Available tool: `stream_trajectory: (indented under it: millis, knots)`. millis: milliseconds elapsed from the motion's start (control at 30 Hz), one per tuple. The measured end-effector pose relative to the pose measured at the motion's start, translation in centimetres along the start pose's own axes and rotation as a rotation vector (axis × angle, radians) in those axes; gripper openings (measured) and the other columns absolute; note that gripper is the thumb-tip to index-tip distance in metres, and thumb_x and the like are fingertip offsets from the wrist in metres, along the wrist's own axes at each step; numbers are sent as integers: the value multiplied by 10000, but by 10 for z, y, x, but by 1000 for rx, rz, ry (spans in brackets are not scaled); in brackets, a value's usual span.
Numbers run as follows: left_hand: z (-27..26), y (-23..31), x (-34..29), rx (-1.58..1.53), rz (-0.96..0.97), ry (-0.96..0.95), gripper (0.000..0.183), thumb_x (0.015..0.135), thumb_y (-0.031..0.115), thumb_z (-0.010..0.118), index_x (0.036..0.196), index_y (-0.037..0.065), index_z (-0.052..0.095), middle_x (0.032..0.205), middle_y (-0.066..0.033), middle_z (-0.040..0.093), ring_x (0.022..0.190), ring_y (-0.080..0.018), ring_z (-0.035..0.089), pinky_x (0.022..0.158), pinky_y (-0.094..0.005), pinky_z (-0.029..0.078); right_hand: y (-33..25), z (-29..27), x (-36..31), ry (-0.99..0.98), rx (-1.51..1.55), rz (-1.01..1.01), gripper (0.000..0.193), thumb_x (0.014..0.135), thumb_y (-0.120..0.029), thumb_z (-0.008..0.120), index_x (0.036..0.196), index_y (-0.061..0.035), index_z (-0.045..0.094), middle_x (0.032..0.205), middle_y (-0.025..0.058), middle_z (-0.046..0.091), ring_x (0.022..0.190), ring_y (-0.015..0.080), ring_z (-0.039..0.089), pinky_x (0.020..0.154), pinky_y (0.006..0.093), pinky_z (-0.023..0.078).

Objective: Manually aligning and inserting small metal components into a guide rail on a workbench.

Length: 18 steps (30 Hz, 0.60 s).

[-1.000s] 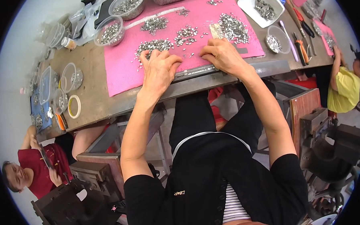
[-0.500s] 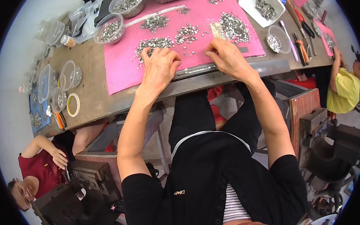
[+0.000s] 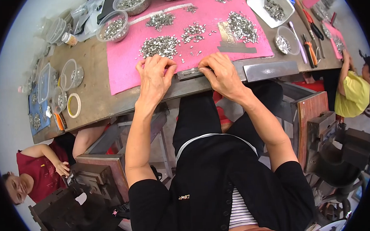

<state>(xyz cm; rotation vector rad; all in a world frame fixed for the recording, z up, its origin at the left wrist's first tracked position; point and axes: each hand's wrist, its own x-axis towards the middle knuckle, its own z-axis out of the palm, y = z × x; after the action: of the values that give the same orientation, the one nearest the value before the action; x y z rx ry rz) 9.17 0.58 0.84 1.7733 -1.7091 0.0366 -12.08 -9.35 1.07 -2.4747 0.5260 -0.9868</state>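
Observation:
A narrow dark metal bar-shaped holder [image 3: 188, 74] lies along the near edge of the pink mat [image 3: 123, 72]. My left hand [image 3: 153, 79] is just left of it, thumb and bent fingers drawn together. Anything pinched there is too small to make out. Over the holder's right end is my right hand [image 3: 224, 75], its thumb and fingertips closed; what lies between them is hidden. Beyond my left hand spreads a pile of small silvery metal pieces [image 3: 159, 46], with a smaller pile [image 3: 193, 31] to its right. A few loose pieces lie between those piles and the holder.
A grey strip [image 3: 236, 47] and a pile of metal pieces [image 3: 243, 27] lie right on the mat. A steel plate [image 3: 270, 71] sits at the bench edge. Tubs [image 3: 113, 27], a white tray [image 3: 271, 6] and pliers [image 3: 309, 52] stand around. Co-workers sit on both sides.
My right hand has moved left and nearer, onto the holder, uncovering the grey strip and steel plate. My left hand has shifted slightly left and nearer, away from the big pile.

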Motion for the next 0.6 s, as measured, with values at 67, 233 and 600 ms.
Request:
stream_trajectory:
  millis: [67, 233, 600]
  knots:
    - [0, 0, 1, -8, 4, 8, 67, 856, 143, 756, 906, 115, 722, 842, -20, 627, 895, -221, 602, 984, -449, 333, 1, 1, -2, 0, -5, 7, 106, 855, -35, 715, 907, -30, 624, 890, 88, 636, 843, 283, 595, 788, 393, 436]
    - [-1, 1, 2, 20, 34, 9, 60, 851, 137, 756, 901, 124, 724, 837, -22, 620, 901, -224, 601, 990, -461, 334, -3, -1, 0, -2, -69, -33, 106, 852, -34, 722, 911, -37, 634, 887, 75, 642, 823, 272, 598, 789, 381, 440]
    - [7, 18, -8, -314, -179, 86, 73, 895, 54, 686, 957, 59, 648, 866, -71, 650, 815, -267, 608, 849, -403, 432, -4, 0, -1, 38, -183, -141, 89, 851, -62, 726, 911, -53, 660, 891, 71, 656, 841, 270, 627, 788, 394, 449]
